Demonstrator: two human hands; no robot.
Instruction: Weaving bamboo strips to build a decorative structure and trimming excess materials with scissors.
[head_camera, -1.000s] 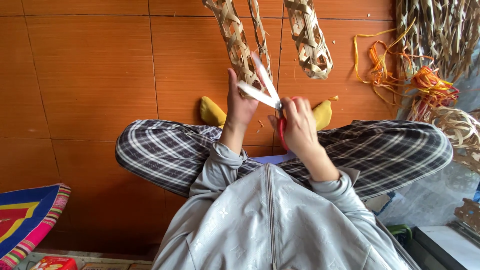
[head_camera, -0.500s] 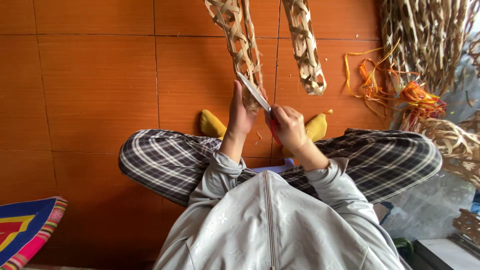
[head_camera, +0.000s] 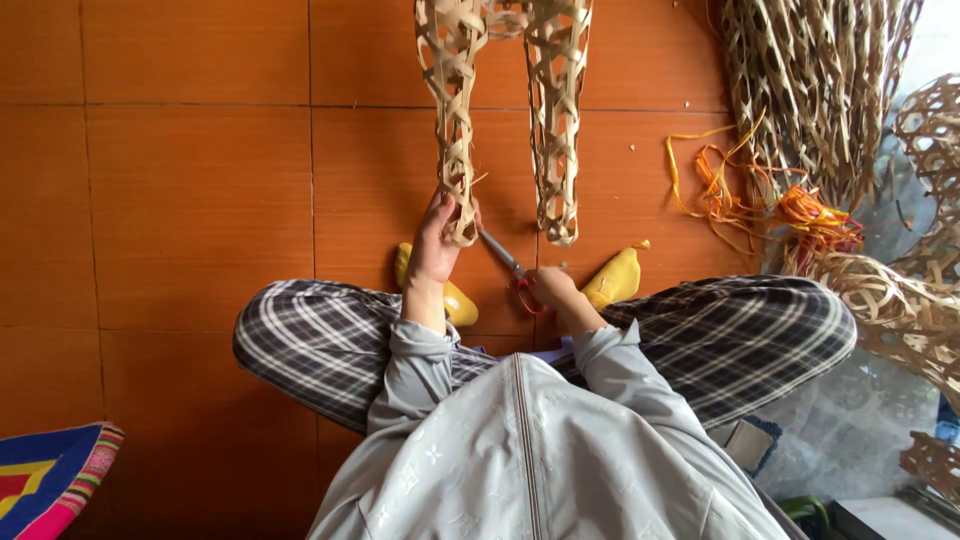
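**Scissors at the tip of a woven bamboo tube**

Seated cross-legged on an orange tiled floor (head_camera: 200, 200), in plaid trousers and a grey zip jacket, seen from above. Left hand (head_camera: 437, 245) raised, fingers (head_camera: 447, 207) curled around the lower end of the left woven tube (head_camera: 450, 120), an open lattice of pale bamboo strips reaching up out of frame. Grip closed on the tube's tip, thumb side pressed against the weave. Right hand (head_camera: 553, 290) lower and nearer the body, fingers closed through the red handles of a pair of scissors (head_camera: 507, 262); metal blades angled up and left, tips just at the bottom edge of the held tube, touching or nearly so, too fine to tell. How far apart the blades stand, also unclear.

Second woven tube (head_camera: 557, 120) just to the right of the first, parallel, its lower end free, above the right hand and apart from it. Two yellow slippers (head_camera: 615, 278) beyond the knees, one partly hidden behind the left wrist. Off to the right, a tangle of orange strips (head_camera: 790, 205) on the floor, with a heap of loose bamboo weaving (head_camera: 820, 90) behind it and more lattice pieces at the frame edge. Striped colourful mat (head_camera: 50, 475) at the bottom left corner
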